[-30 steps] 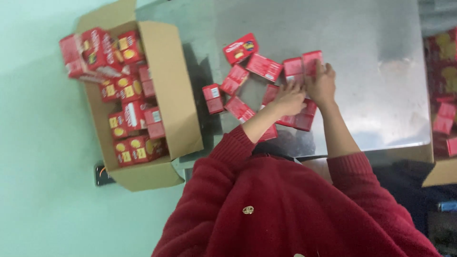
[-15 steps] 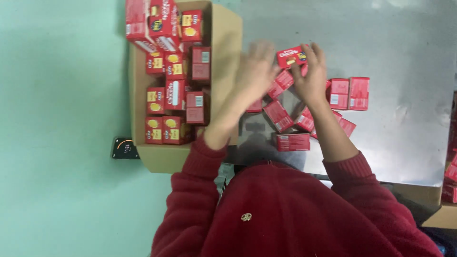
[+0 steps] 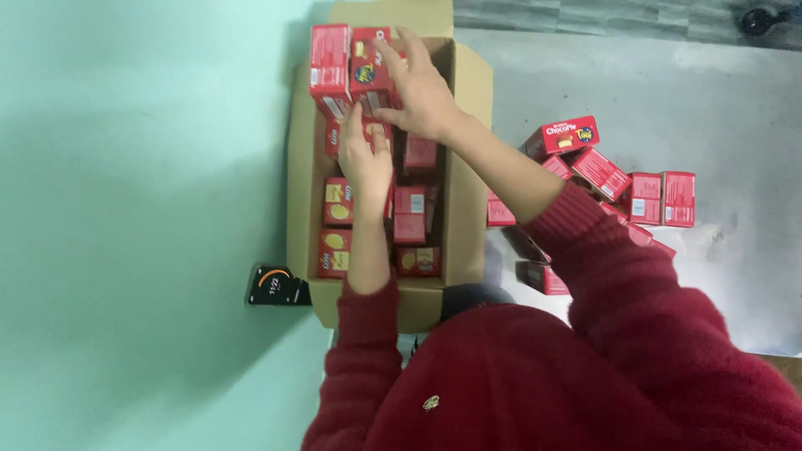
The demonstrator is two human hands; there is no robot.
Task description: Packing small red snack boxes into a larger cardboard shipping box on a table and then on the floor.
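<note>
Under my right hand (image 3: 422,96) and left hand (image 3: 365,159) — both pressing small red boxes (image 3: 372,79) — light, stiff card, best held by the flat sides.

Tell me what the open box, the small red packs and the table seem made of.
Box: plain brown cardboard, matte, with folded flaps. Red packs: likely thin printed card, slightly glossy, with sharp folded edges. Table: probably sheet metal, dull grey with a soft sheen and scuffs.
</note>
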